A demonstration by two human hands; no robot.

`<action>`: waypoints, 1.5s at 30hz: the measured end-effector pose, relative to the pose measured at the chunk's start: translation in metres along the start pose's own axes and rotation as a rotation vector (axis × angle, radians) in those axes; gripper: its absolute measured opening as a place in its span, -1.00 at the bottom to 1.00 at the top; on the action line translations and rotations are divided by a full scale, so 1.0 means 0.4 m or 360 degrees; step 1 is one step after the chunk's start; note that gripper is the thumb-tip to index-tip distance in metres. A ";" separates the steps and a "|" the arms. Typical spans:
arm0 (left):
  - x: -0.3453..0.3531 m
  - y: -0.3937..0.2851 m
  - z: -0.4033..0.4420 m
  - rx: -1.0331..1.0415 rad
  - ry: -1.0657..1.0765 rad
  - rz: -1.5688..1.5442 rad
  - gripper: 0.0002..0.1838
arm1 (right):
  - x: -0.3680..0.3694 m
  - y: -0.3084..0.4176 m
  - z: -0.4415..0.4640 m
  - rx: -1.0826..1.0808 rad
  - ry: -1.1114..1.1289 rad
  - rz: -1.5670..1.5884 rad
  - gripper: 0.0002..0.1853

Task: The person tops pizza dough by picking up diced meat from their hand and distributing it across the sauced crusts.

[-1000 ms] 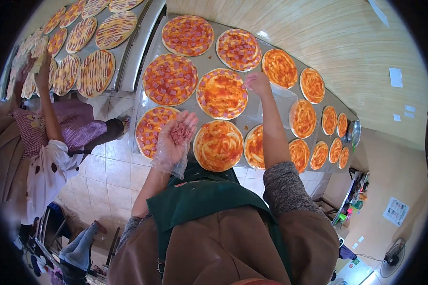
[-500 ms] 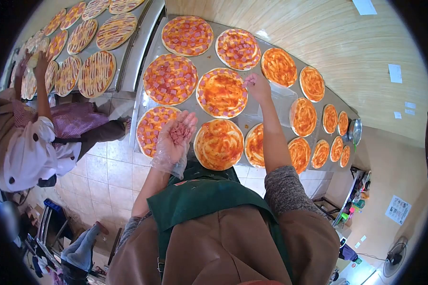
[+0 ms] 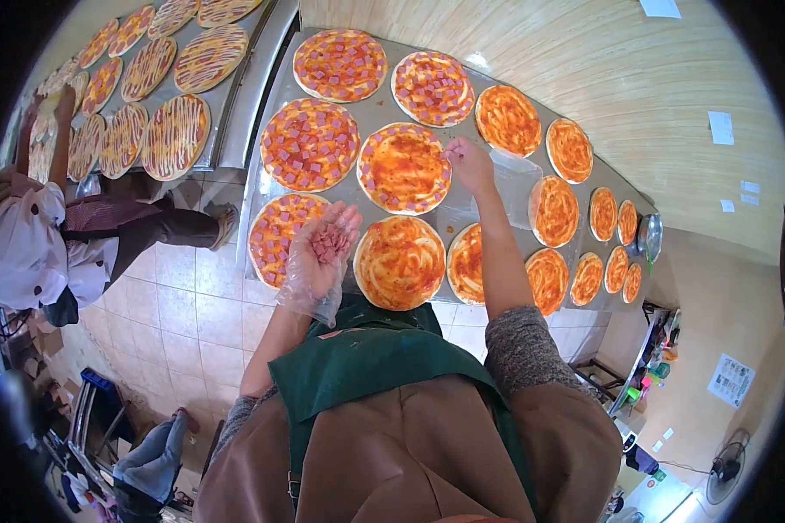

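My left hand, in a clear plastic glove, is palm up and cups a heap of diced pink meat over the lower left pizza. My right hand is pinched at the right edge of the middle pizza, which has sauce across it and meat pieces around its rim; what its fingertips hold is too small to make out. Just below lies a pizza with sauce only. Pizzas covered in meat cubes lie to the left.
More sauced pizzas and a metal bowl are on the right of the steel table. A clear plastic sheet lies beside my right forearm. At the left, a co-worker reaches over another table with striped pizzas.
The co-worker at the left has shifted, with arms further up and left. My two hands have stayed nearly in place, the right one still at the middle pizza's edge.
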State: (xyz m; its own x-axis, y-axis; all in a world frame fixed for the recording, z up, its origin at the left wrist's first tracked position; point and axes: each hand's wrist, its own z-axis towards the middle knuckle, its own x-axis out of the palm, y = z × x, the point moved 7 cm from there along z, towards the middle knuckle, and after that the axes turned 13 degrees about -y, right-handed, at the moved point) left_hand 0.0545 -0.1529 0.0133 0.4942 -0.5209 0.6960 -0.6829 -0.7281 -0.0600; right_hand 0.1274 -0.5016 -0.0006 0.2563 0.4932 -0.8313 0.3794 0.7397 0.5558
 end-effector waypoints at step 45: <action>0.056 0.029 0.000 -0.0018 0.0152 0.0006 -0.41 | -0.027 0.245 -0.156 -0.0219 0.0103 0.0440 -0.88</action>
State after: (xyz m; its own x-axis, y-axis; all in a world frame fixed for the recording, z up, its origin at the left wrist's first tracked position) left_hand 0.0578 -0.1730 0.0281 0.4383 -0.4784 0.7609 -0.6910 -0.7208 -0.0552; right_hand 0.1065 -0.4059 0.0626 0.2739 0.7092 -0.6496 0.1781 0.6264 0.7589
